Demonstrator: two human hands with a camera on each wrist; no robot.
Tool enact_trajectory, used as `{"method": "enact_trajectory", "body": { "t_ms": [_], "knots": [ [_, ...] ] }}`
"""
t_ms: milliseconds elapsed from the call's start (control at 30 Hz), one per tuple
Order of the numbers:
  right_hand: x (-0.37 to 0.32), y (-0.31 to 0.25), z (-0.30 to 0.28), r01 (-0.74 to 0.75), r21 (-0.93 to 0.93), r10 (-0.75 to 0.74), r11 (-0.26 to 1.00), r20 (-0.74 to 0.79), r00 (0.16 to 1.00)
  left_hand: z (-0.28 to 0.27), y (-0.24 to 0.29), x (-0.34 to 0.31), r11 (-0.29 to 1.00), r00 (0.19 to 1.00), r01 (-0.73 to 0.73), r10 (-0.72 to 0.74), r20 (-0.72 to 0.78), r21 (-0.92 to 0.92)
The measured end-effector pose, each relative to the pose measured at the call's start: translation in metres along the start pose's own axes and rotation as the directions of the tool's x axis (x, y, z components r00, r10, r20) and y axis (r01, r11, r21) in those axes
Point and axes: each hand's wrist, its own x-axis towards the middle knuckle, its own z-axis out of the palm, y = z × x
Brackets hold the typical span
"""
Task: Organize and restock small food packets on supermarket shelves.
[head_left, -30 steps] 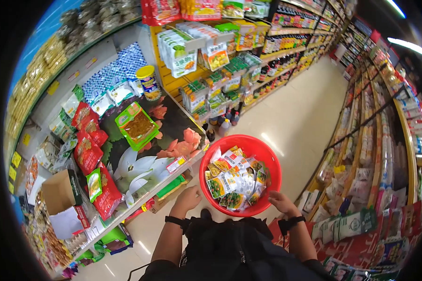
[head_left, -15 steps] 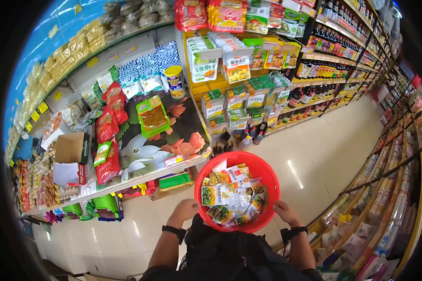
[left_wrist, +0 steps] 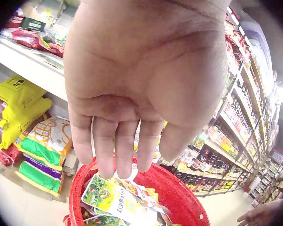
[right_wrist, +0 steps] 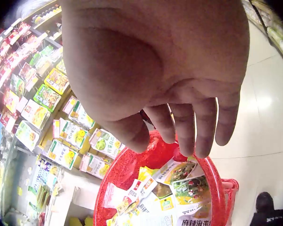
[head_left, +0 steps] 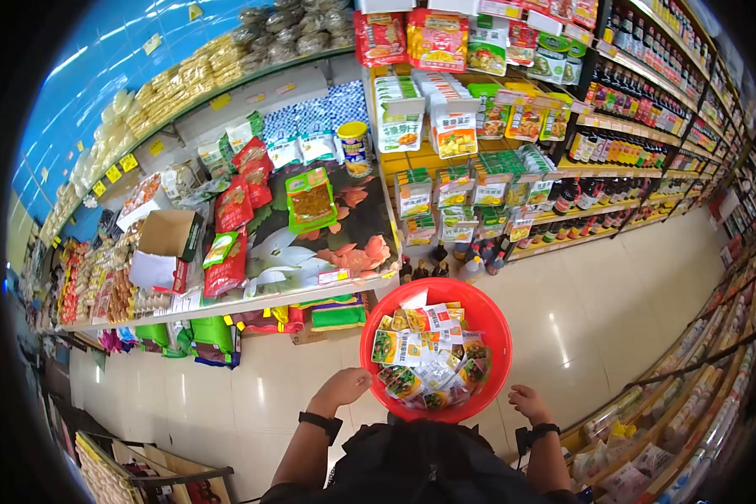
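Note:
A round red basket [head_left: 501, 336] filled with flat food packets [head_left: 433, 365] stands right in front of the person. At its near left side hangs the left hand [head_left: 341, 389], empty; the left wrist view shows its palm [left_wrist: 146, 70] with the fingers extended above the packets. The right hand [head_left: 531, 405] is beyond the basket's right rim, fingers loosely bent and holding nothing. In the right wrist view that palm [right_wrist: 165, 61] overlaps the basket's edge, with several packets [right_wrist: 191, 188] below it.
Left of the basket, a display table [head_left: 277, 290] bears red bags [head_left: 233, 210], a green-framed tray pack [head_left: 311, 202], a yellow-lidded can [head_left: 355, 151] and a cardboard box [head_left: 166, 244]. Hanging packets [head_left: 454, 118] and sauce shelves [head_left: 613, 151] stand ahead. Bottles [head_left: 472, 269] stand on the floor behind the basket.
The head view has swung left, so the table and shelves sit further right in it. The right hand has shifted away from the basket's rim; both hands stay empty.

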Motion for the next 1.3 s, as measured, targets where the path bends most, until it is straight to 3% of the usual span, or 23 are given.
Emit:
{"method": "enact_trajectory", "body": {
  "t_ms": [100,300,567,800,867,900,1000,1033,1133,1200,1300],
  "knots": [
    [0.004,-0.004,0.010,-0.050,-0.025,0.052,0.998,0.070,0.996,-0.003,0.002,-0.013,0.999,0.999,0.031,-0.032,-0.014,-0.014],
    [0.006,-0.014,0.010,-0.031,-0.130,0.041,0.991,0.072,0.997,0.002,-0.013,-0.016,0.997,1.000,0.014,-0.016,-0.027,-0.078],
    [0.021,-0.013,-0.006,-0.038,-0.081,0.041,0.996,0.045,0.998,0.006,-0.015,0.017,0.997,0.999,0.049,-0.048,0.023,-0.052],
    [0.052,0.023,-0.048,-0.048,0.063,0.049,0.997,-0.013,0.999,0.019,0.034,0.099,0.998,0.988,0.035,-0.043,0.146,0.055],
    [0.060,0.039,-0.071,-0.111,0.105,0.111,0.988,0.002,0.994,0.033,0.053,0.128,0.995,0.990,0.026,-0.039,0.135,0.098],
    [0.067,0.047,-0.084,-0.142,0.123,0.142,0.982,0.013,0.990,0.035,0.078,0.138,0.994,0.980,0.102,-0.108,0.167,0.046],
    [0.087,0.090,-0.125,-0.218,0.143,0.218,0.965,0.017,0.976,0.067,0.089,0.185,0.996,0.973,0.042,-0.060,0.225,0.083],
    [0.094,0.108,-0.139,-0.265,0.121,0.265,0.956,0.016,0.964,0.065,0.119,0.191,0.996,0.971,0.046,-0.061,0.232,0.070],
    [0.105,0.146,-0.178,-0.348,0.075,0.348,0.934,0.012,0.937,0.075,0.165,0.211,0.998,0.980,0.025,-0.037,0.196,0.062],
    [0.110,0.152,-0.203,-0.406,0.179,0.402,0.896,0.057,0.914,0.083,0.177,0.223,0.998,0.982,0.014,-0.024,0.189,0.055],
    [0.144,0.175,-0.223,-0.424,0.081,0.419,0.902,0.073,0.905,0.082,0.200,0.222,0.999,0.988,0.045,-0.049,0.149,0.027]
  ]
}}
